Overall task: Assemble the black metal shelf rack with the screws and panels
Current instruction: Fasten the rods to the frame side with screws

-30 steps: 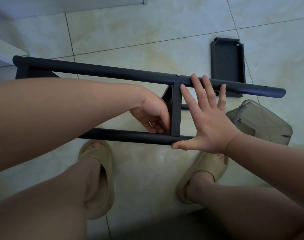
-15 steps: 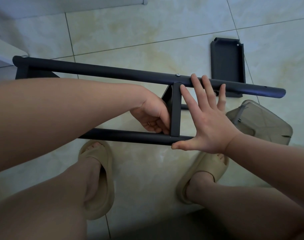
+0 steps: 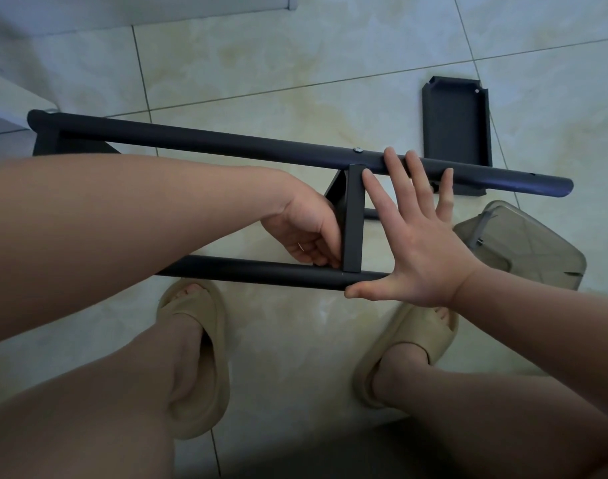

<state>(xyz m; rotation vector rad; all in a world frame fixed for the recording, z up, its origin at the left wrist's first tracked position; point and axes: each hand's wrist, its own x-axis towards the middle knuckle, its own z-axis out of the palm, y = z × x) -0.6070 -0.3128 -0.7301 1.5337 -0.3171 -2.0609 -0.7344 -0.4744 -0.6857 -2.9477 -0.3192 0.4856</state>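
Right hand [image 3: 420, 243] splayed flat across both tubes [image 3: 226, 143], left hand [image 3: 306, 233] curled beside crossbar [image 3: 354, 216], grip unclear

Loose panel [image 3: 456, 127] behind far tube [image 3: 226, 143]; container [image 3: 523, 247] right of crosspiece [image 3: 353, 219]; slippers [image 3: 198, 357] below.

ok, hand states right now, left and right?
Left hand: fingers curled at the crossbar lower joint; what they hold, if anything, is hidden.
Right hand: open, flat, spanning far tube and near tube.
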